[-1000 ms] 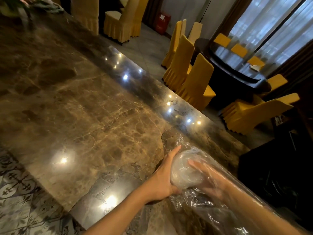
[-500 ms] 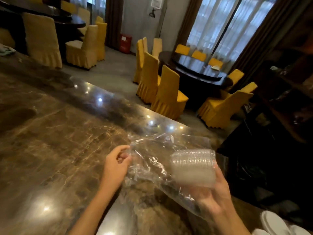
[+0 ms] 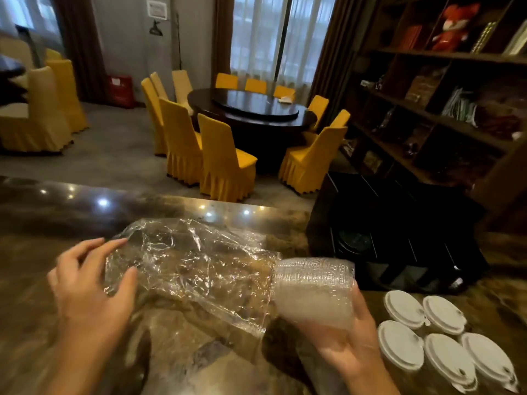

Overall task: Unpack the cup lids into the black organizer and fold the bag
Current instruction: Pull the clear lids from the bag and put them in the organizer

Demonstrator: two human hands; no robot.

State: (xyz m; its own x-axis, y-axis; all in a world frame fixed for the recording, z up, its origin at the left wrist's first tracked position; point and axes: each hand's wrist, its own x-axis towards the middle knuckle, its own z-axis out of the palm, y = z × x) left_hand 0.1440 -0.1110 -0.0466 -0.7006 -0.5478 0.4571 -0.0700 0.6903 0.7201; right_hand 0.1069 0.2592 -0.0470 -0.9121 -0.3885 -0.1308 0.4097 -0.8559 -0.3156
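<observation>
My right hand [image 3: 349,342] holds a stack of clear plastic cup lids [image 3: 313,289] lying sideways, just outside the mouth of a crumpled clear plastic bag [image 3: 194,260]. The bag lies on the brown marble counter [image 3: 57,223]. My left hand [image 3: 91,286] rests at the bag's left end with fingers spread; whether it touches the plastic I cannot tell. The black organizer [image 3: 399,238] stands on the counter to the right, just behind the lids, with divided slots and one round compartment.
Several cups with white lids [image 3: 445,337] stand at the lower right, close to my right hand. Behind the counter are yellow-covered chairs [image 3: 225,163] around a dark round table [image 3: 256,106]. A dark wooden shelf unit [image 3: 442,95] fills the right side.
My view has swung right, bringing the organizer and white-lidded cups into sight. The stack of lids has come out of the bag's mouth to the right in my right hand. My left hand's fingers have opened.
</observation>
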